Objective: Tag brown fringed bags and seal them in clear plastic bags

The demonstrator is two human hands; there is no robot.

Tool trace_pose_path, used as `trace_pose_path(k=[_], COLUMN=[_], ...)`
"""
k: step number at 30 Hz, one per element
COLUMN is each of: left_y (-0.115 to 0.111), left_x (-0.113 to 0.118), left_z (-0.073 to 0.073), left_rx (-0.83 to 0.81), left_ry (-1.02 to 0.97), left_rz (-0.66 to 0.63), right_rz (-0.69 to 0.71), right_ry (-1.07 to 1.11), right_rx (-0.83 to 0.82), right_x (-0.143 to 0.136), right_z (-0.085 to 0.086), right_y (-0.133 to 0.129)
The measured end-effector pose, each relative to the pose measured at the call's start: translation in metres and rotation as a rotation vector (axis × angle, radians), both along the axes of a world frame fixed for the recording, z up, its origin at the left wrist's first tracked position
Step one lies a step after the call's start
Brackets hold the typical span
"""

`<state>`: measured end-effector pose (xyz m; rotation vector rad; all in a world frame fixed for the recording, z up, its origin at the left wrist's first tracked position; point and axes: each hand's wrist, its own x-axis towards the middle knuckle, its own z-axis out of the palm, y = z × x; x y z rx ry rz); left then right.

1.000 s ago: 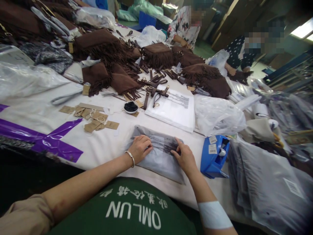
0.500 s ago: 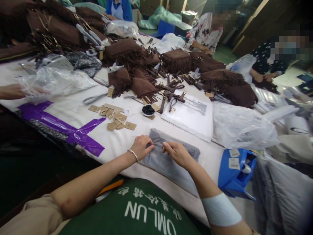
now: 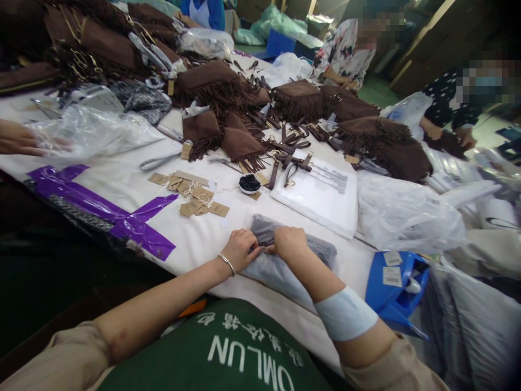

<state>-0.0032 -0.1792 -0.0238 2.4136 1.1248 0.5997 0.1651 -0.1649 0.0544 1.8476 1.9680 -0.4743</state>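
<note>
A grey plastic-wrapped packet [image 3: 280,263] lies on the white table [image 3: 122,179] right in front of me. My left hand [image 3: 241,250], with a thin bracelet on the wrist, grips the packet's far left edge. My right hand [image 3: 288,241] is closed on the same edge beside it, the two hands almost touching. The packet's far edge is bunched up under my fingers.
A blue tape dispenser [image 3: 394,288] sits to the right, next to a stack of grey bags [image 3: 472,315]. Cardboard tags [image 3: 191,195], a white paper stack [image 3: 321,193], brown fringed bags [image 3: 240,141] and purple tape [image 3: 101,209] lie beyond. Another person's hand [image 3: 18,138] rests at far left; two people work across the table.
My right hand slid left along the packet's far edge until it met my left hand. The edge has gathered and folded between them. The view shifted left.
</note>
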Motion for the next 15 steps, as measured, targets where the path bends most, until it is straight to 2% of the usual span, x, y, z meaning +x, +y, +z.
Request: trace_pose_path(k=[4, 6, 9, 11, 13, 15], left_y=[-0.003, -0.004, -0.002, 0.000, 0.003, 0.009], left_x=[0.001, 0.002, 0.003, 0.000, -0.008, -0.018], left_z=[0.000, 0.000, -0.001, -0.002, -0.004, -0.008], left_rx=[0.019, 0.017, 0.012, 0.017, 0.041, 0.068], left_ry=[-0.009, -0.019, -0.049, -0.082, -0.114, -0.123], left_rz=[0.006, 0.017, 0.046, 0.061, 0.067, 0.073], right_rz=[-0.081, -0.101, -0.020, 0.030, -0.032, -0.140], right_ry=[-0.062, -0.067, 0.122, 0.288, 0.373, 0.390], right_rx=[0.063, 0.177, 0.399, 0.452, 0.429, 0.417], right_x=[0.027, 0.031, 0.024, 0.019, 0.025, 0.043], right_z=[0.006, 0.004, -0.014, -0.031, -0.046, -0.051], right_y=[-0.004, -0.012, -0.028, -0.035, -0.035, -0.031])
